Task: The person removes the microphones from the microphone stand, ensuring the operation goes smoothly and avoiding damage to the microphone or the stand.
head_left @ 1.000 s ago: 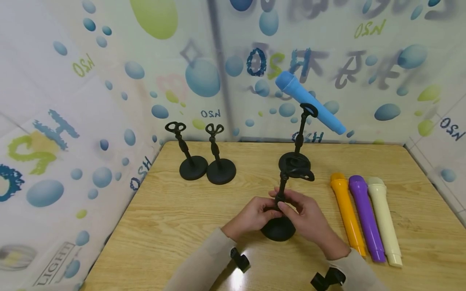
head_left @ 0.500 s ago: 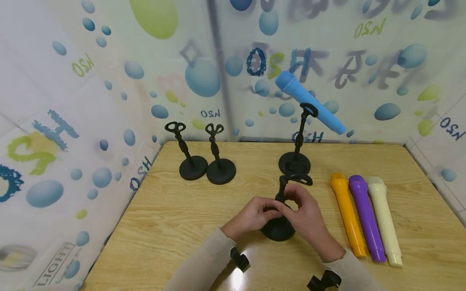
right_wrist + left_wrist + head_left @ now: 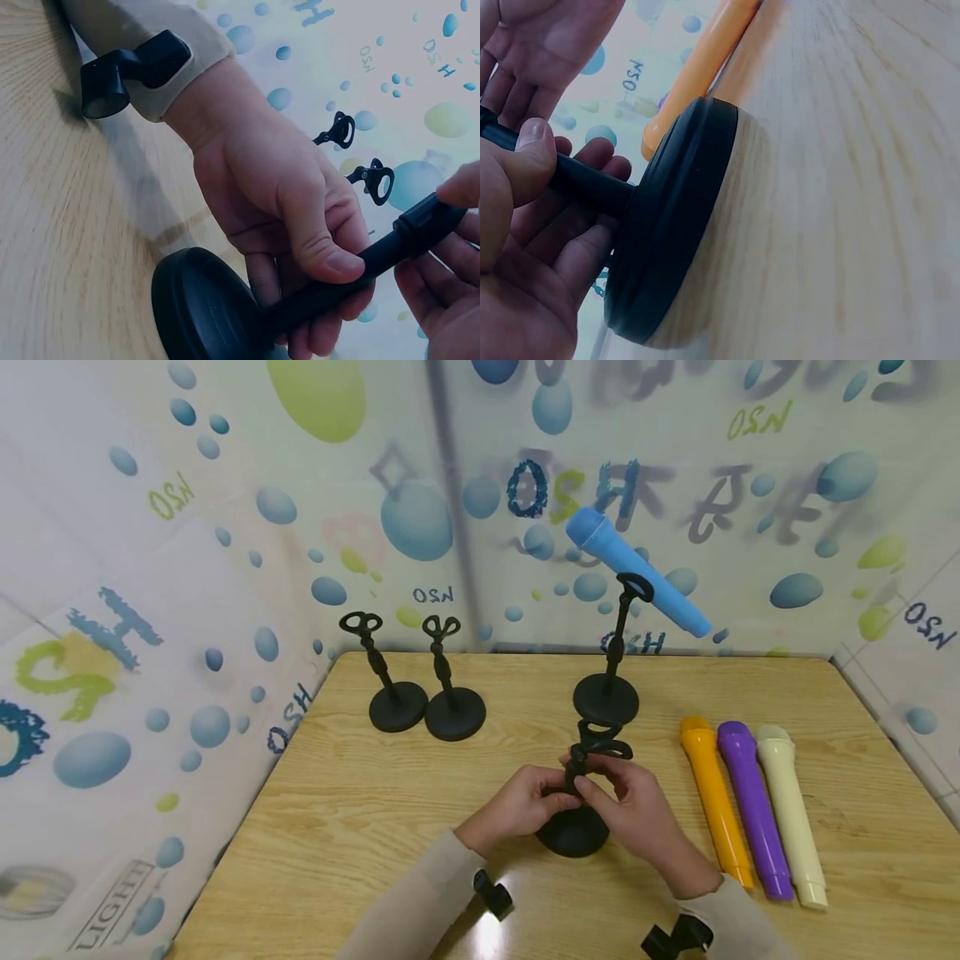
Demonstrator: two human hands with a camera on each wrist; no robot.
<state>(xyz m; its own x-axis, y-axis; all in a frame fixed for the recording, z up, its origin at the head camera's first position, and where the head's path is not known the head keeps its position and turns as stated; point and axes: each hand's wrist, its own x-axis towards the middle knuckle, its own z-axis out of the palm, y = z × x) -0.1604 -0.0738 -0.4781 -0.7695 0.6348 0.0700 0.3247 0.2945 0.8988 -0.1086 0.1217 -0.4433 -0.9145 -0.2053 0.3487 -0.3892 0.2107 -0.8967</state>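
Note:
A black tabletop microphone stand (image 3: 573,837) stands on the wooden table, its ring-shaped clip (image 3: 607,746) at the top. My left hand (image 3: 516,808) grips the lower pole just above the round base, thumb pressed along it in the left wrist view. Higher up, my right hand (image 3: 637,814) pinches the collar (image 3: 417,225) of the pole between thumb and fingers. Behind this stand is another black stand (image 3: 606,697) with a blue microphone (image 3: 637,568) resting tilted in its clip.
Two more black stands (image 3: 397,706) stand side by side at the back left. To the right lie an orange microphone (image 3: 716,802), a purple microphone (image 3: 753,810) and a cream microphone (image 3: 792,818) in a row. A patterned cloth wall (image 3: 502,593) closes off the table's back edge.
The clip and upper pole of the held stand have come down, shortening it. My right hand has shifted its fingers at the collar; my left hand stays on the lower pole.

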